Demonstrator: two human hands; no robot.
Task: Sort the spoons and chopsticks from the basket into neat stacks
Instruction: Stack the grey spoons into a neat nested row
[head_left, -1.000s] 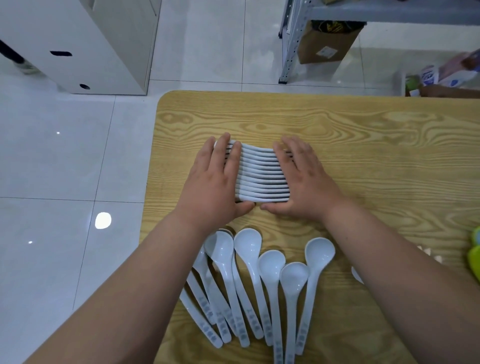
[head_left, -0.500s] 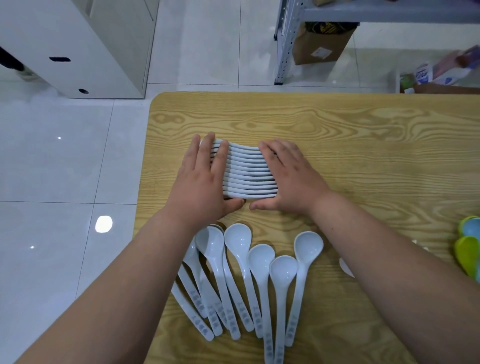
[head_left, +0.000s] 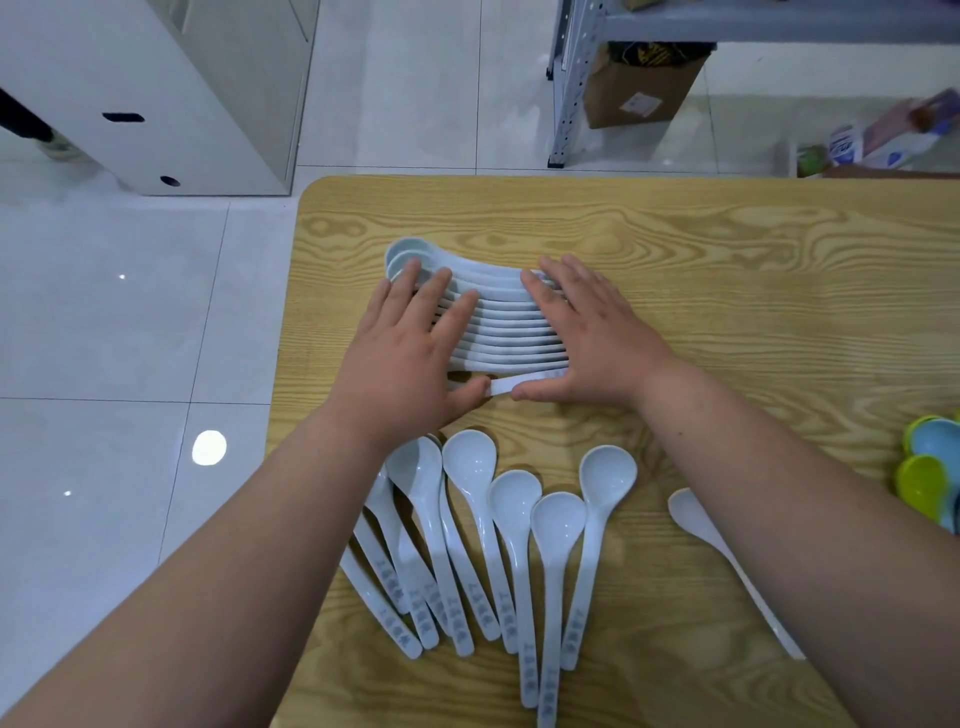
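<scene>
White spoons (head_left: 498, 322), nested in a tight row, are lying on the wooden table (head_left: 727, 249) close to its left edge and short of its far edge, with bare wood stretching away to the right. The left hand (head_left: 410, 358) and right hand (head_left: 592, 338) are pressing flat, fingers straight, on the row's two ends. Loose spoons (head_left: 493, 545) are fanning out nearer.

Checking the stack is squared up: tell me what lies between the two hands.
In the head view, the nested row of white spoons lies between the left hand and the right hand. Both hands rest flat on its ends.
</scene>
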